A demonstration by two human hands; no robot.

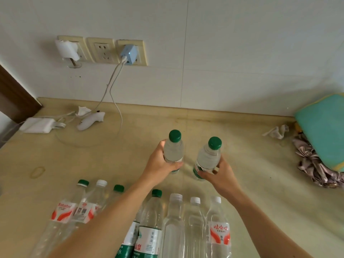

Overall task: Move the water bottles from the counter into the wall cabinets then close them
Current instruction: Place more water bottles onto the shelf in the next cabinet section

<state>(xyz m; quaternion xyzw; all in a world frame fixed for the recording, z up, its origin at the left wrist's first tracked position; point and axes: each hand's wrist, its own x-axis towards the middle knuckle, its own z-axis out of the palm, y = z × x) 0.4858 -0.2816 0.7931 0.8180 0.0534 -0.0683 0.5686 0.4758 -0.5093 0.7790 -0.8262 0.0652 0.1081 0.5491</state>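
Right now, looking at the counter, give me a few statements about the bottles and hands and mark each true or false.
1. The left hand grips a green-capped bottle. True.
2. The right hand is empty. False: it holds a second green-capped bottle.
3. All bottles in the front row have green caps. False: several caps are white.
4. A blue charger is plugged into a wall socket. True.
5. A rubber band lies on the counter. True.
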